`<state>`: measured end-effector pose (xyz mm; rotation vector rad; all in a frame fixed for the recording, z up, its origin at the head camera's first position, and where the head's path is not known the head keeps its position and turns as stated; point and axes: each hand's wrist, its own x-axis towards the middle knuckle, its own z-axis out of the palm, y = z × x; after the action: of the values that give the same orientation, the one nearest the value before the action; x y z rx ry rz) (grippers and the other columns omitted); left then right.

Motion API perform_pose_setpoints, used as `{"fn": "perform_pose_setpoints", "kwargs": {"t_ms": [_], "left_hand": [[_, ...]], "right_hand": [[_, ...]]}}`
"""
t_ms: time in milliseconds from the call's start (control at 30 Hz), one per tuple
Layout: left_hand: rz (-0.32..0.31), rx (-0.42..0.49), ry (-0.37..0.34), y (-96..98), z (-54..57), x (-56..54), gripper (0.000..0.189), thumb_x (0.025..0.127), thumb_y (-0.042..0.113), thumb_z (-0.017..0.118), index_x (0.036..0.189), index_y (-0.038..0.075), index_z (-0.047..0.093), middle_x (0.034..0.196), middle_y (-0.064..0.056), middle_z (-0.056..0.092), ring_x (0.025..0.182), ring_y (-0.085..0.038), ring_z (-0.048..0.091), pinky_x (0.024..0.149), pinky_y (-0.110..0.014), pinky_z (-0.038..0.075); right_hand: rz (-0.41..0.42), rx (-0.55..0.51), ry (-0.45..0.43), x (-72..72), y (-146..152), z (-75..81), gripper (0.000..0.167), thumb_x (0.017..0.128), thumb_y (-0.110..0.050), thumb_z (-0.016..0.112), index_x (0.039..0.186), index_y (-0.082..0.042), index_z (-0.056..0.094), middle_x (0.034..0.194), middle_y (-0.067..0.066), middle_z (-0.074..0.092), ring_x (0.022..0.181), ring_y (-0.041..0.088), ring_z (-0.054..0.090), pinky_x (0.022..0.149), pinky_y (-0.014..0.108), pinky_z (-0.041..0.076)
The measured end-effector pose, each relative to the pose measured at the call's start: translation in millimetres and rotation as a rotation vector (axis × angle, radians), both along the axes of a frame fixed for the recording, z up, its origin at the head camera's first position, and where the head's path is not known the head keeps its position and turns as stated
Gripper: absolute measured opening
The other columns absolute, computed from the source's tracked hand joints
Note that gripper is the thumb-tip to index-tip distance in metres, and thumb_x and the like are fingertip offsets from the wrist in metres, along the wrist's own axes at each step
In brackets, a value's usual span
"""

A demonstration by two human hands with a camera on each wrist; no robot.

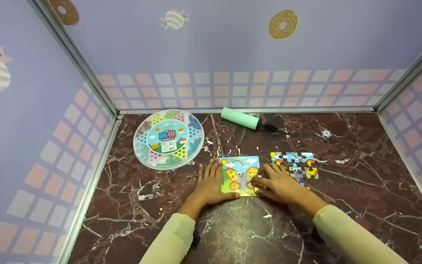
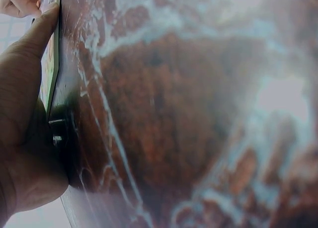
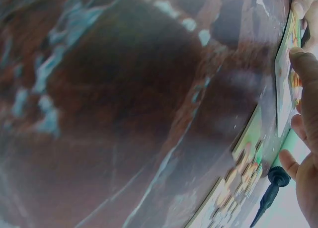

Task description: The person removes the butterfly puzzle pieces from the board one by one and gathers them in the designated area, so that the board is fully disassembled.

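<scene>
A square butterfly puzzle board lies flat on the marbled table. My left hand rests along its left side with the fingers stretched out, thumb on the near edge. Over the board's right side, my right hand has bent fingers and pinches a small orange puzzle piece, partly covered by the fingertips. The right wrist view shows that thumb on the board. Just right of this hand lie several puzzle pieces, set close together with gaps; the hand and forearm hide some.
A round Chinese checkers set in a clear case lies at the back left. Behind the board is a mint-green hand pump with a black nozzle. A small round clear object sits at the back right. Patterned walls border the table.
</scene>
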<state>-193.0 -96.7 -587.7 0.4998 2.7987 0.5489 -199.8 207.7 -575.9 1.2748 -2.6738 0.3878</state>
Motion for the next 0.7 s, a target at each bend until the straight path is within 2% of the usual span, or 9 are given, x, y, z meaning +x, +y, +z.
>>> {"fn": "perform_pose_setpoints", "kwargs": {"t_ms": [133,300,400,567,700], "left_hand": [[-0.003,0.026,0.003,-0.9,-3.0,-1.3,0.132,0.086,0.082,0.073,0.175,0.000,0.021,0.186,-0.021,0.011,0.174,-0.042,0.006,0.139,-0.069,-0.002],[-0.004,0.066,0.002,-2.6,-10.1,-3.3,0.135,0.084,0.085,0.072,0.175,0.000,0.020,0.187,-0.020,0.008,0.175,-0.041,0.002,0.139,-0.067,-0.005],[-0.001,0.080,-0.001,-3.3,-14.3,-4.5,0.136,0.083,0.085,0.073,0.175,0.000,0.020,0.187,-0.019,0.006,0.175,-0.040,0.000,0.138,-0.066,-0.008],[-0.003,0.059,0.008,-2.2,-11.3,-3.6,0.135,0.084,0.083,0.074,0.174,-0.001,0.021,0.186,-0.021,0.010,0.174,-0.042,0.003,0.138,-0.068,-0.005],[-0.005,0.010,0.013,-1.4,-5.9,-2.0,0.133,0.085,0.085,0.072,0.174,-0.001,0.021,0.186,-0.021,0.013,0.174,-0.042,0.006,0.139,-0.069,-0.002]], "right_hand": [[-0.011,-0.009,0.036,0.7,9,-1.5,0.040,0.098,-0.037,0.085,0.133,-0.021,0.077,0.127,0.016,0.063,0.115,0.034,0.055,0.097,0.064,0.051],[-0.020,-0.044,0.040,1.3,22,-0.3,0.039,0.097,-0.034,0.087,0.131,-0.018,0.079,0.131,0.017,0.066,0.121,0.039,0.059,0.103,0.070,0.052],[-0.035,-0.045,0.043,2.7,30,1.0,0.041,0.097,-0.033,0.087,0.133,-0.017,0.077,0.134,0.018,0.066,0.122,0.040,0.059,0.103,0.070,0.054],[-0.075,-0.010,0.036,5.9,43,2.7,0.048,0.098,-0.036,0.085,0.141,-0.017,0.072,0.135,0.017,0.064,0.123,0.039,0.058,0.099,0.065,0.055],[-0.073,-0.022,0.043,6.7,52,2.4,0.047,0.097,-0.034,0.086,0.138,-0.016,0.073,0.133,0.016,0.064,0.121,0.038,0.058,0.098,0.063,0.053]]}}
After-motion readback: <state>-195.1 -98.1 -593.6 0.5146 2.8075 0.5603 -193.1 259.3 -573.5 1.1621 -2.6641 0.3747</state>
